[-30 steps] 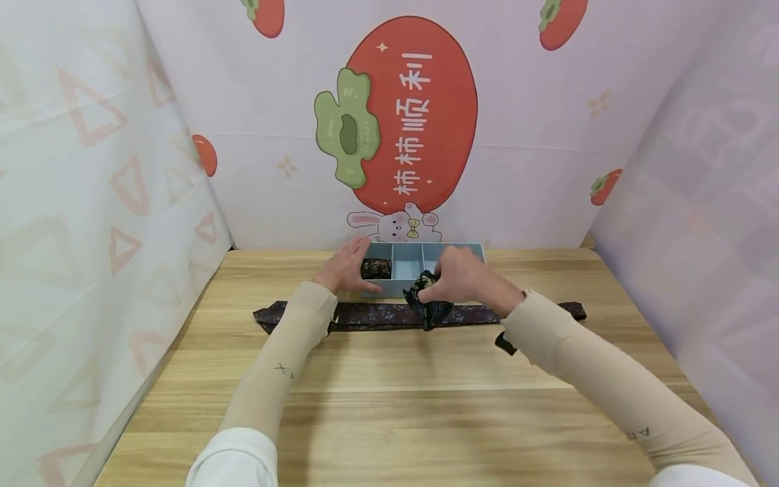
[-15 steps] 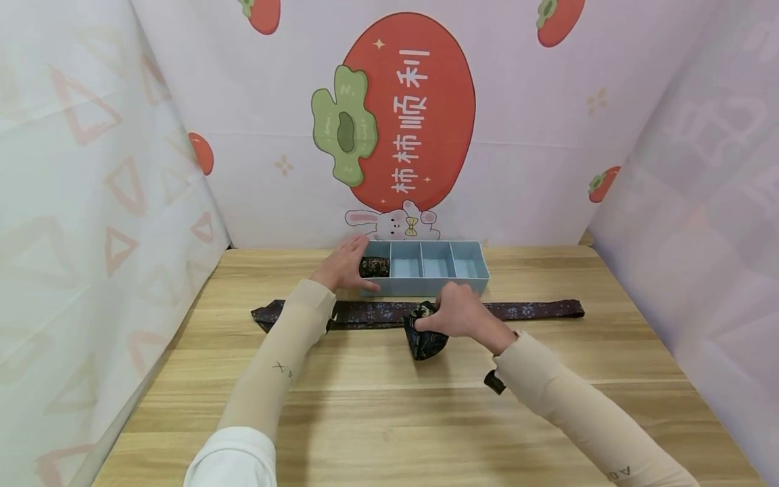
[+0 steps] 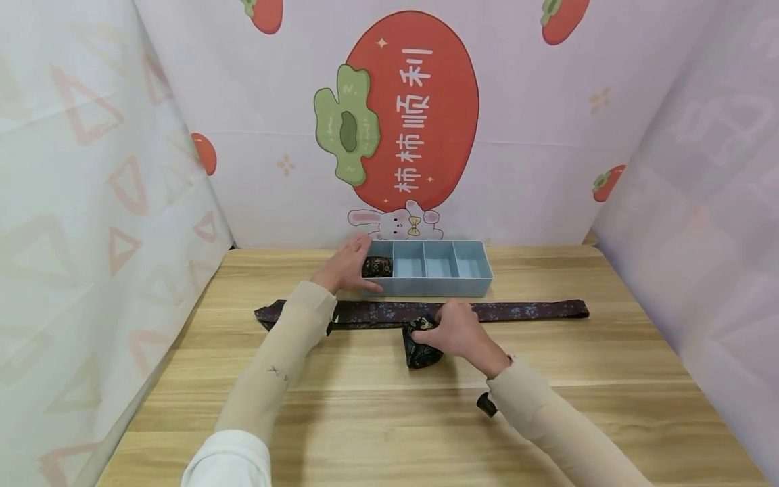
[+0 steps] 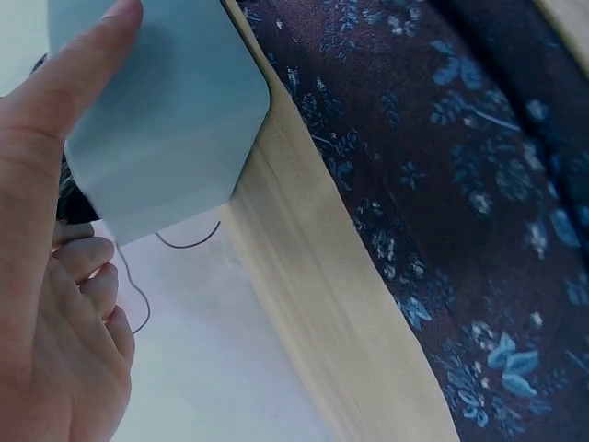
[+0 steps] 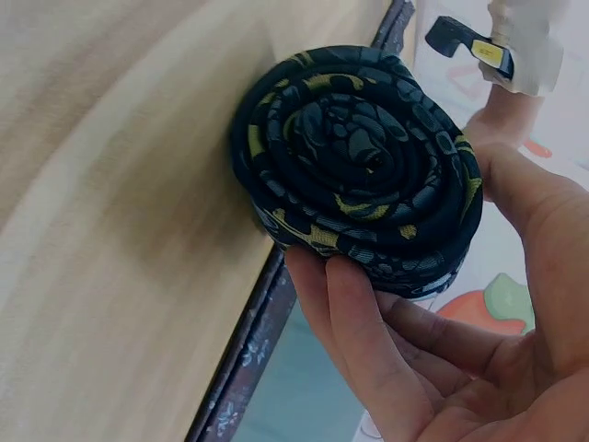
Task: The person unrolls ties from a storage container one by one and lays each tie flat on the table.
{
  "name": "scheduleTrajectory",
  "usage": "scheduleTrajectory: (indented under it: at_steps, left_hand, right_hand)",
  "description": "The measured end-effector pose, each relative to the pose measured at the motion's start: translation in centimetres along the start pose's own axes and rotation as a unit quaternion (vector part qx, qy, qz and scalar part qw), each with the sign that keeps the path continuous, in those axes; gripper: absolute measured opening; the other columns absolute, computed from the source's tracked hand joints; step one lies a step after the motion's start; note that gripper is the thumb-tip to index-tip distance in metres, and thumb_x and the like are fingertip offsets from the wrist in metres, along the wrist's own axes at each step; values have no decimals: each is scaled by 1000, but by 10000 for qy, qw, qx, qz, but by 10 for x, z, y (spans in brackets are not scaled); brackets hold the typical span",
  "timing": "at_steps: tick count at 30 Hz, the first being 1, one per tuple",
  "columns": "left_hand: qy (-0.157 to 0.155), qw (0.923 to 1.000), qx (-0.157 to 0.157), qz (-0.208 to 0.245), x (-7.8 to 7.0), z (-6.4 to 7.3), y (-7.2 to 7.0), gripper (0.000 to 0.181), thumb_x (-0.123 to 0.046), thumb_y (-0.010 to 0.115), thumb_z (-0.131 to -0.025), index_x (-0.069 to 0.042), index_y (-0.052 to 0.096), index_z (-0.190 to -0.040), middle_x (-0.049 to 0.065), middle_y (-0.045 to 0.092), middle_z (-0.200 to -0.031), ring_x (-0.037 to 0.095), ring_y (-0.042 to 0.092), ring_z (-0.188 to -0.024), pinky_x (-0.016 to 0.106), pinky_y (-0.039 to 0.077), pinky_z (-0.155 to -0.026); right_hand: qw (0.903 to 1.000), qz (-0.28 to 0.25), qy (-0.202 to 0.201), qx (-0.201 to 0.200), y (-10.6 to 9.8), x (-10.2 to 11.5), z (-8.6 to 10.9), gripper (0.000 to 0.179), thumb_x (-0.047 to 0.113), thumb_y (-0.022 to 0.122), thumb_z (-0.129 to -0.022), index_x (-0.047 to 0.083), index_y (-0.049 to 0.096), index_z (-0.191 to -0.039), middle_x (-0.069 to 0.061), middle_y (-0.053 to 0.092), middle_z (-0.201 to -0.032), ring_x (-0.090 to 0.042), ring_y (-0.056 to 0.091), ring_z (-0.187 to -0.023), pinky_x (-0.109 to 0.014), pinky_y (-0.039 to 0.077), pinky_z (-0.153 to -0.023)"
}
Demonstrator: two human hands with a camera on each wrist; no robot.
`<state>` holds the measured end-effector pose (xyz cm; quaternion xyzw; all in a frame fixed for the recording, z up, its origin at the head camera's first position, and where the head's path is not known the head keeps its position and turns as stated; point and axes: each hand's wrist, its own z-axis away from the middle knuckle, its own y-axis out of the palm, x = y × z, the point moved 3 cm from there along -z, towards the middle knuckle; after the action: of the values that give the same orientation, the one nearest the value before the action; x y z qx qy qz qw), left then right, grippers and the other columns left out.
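My right hand (image 3: 460, 330) grips a rolled-up necktie (image 5: 359, 170), dark with a grey and yellow pattern. In the right wrist view its spiral end shows, with fingertips along one side. The head view has the roll close over the table, just in front of a flat necktie (image 3: 523, 311), dark maroon with blue flowers, that lies across the table. At the left end of the light blue divided box (image 3: 428, 287), my left hand (image 3: 347, 266) holds on, thumb along the front wall and fingers toward the back. Another dark patterned roll (image 3: 379, 266) sits in the box's leftmost compartment.
The box stands behind the flat tie, near the printed backdrop (image 3: 523, 189). Cloth walls (image 3: 91, 223) close off the sides of the wooden table (image 3: 377, 419). A small black wrist camera (image 3: 487, 404) sits beside the right sleeve.
My right hand has drawn the rolled tie back from the box's front, over the flat tie and toward me, uncovering the right compartments. My left hand stays at the box's left end.
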<state>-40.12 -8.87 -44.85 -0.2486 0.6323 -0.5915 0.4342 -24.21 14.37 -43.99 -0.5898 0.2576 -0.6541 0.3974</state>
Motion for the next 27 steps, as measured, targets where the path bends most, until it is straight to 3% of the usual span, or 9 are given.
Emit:
scheduleTrajectory:
  at_steps: [6, 11, 16, 20, 23, 27]
  left_hand:
    - [248, 9991, -139, 313, 3, 21, -13, 129, -58, 85, -83, 0, 9, -169, 22, 17, -176, 38, 17, -164, 51, 18, -135]
    - [471, 9961, -398, 633, 1, 53, -28, 124, -61, 85, -82, -9, 14, -170, 17, 25, -175, 37, 25, -162, 52, 23, -134]
    - [454, 9940, -824, 563, -8, 89, -38, 102, -59, 80, -88, -6, 37, -163, 17, 45, -165, 37, 44, -153, 55, 38, -126]
    - [518, 9892, -1248, 567, -26, 107, -35, 69, -46, 77, -95, -1, 59, -144, 16, 70, -137, 34, 68, -127, 52, 55, -109]
    - [522, 9867, -1137, 1035, -44, 112, -25, 47, -33, 78, -96, 0, 67, -129, 11, 77, -114, 26, 74, -105, 42, 63, -93]
    - [370, 9792, -604, 1903, -69, 115, -4, 29, -22, 78, -97, -2, 70, -116, 5, 75, -100, 12, 71, -88, 26, 62, -80]
  right_hand:
    - [10000, -71, -9, 42, -2, -3, 4, 67, 53, 85, -84, 21, 36, -51, 9, 23, -47, -9, 22, -42, -25, 24, -45]
    - [9996, -183, -16, 207, -4, -11, 3, 70, 58, 84, -83, 22, 33, -52, 9, 21, -49, -9, 20, -45, -26, 22, -47]
    - [9991, -262, -127, 307, -7, -15, 4, 68, 56, 82, -86, 23, 33, -53, 10, 21, -51, -9, 19, -47, -25, 23, -49]
    - [9988, -345, -238, 269, -12, -18, 4, 65, 50, 82, -88, 23, 34, -53, 9, 22, -51, -9, 19, -47, -25, 23, -50]
    - [9989, -321, -229, 265, -14, -21, 2, 65, 48, 82, -89, 23, 34, -53, 9, 21, -51, -10, 18, -47, -26, 22, -49]
    - [9990, -286, -167, 298, -13, -24, 0, 64, 49, 82, -89, 23, 36, -52, 9, 23, -49, -9, 20, -46, -25, 22, -49]
